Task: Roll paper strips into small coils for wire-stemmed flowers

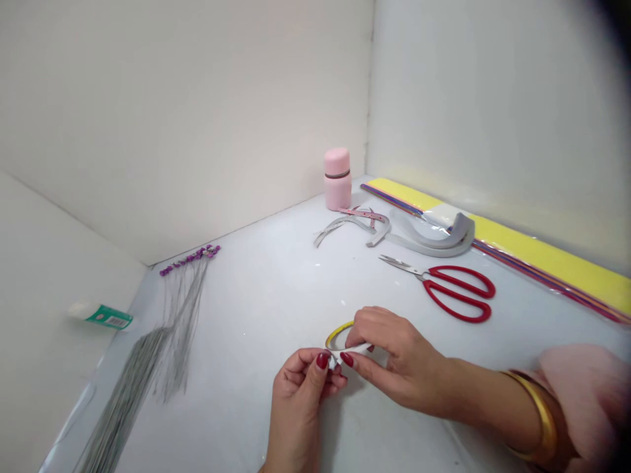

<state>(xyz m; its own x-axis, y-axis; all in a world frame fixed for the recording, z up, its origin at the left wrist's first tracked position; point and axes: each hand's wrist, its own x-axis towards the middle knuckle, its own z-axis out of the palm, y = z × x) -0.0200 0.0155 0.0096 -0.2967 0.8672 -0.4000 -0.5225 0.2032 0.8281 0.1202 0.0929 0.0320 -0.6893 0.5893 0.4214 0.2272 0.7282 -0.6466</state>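
My left hand (298, 397) and my right hand (407, 361) meet low in the middle of the head view. Between them is a narrow curled strip (331, 335), yellow on one face and whitish along the part at my fingers. The thumb and fingers of my left hand pinch its near end, partly hidden by the fingertips. My right hand pinches the strip just beside that, with its loop curving up behind the fingers. Beyond my right hand, red-handled scissors (422, 273) lie with slightly parted blades pointing left.
Grey-white strips (434, 249) and a pink dotted strip (367, 215) lie near a pink bottle (338, 190). A packet of coloured sheets (527, 246), yellow on top, lines the right wall. At left are wires (131, 378), purple-tipped stems (190, 259) and a green-and-white tube (111, 316).
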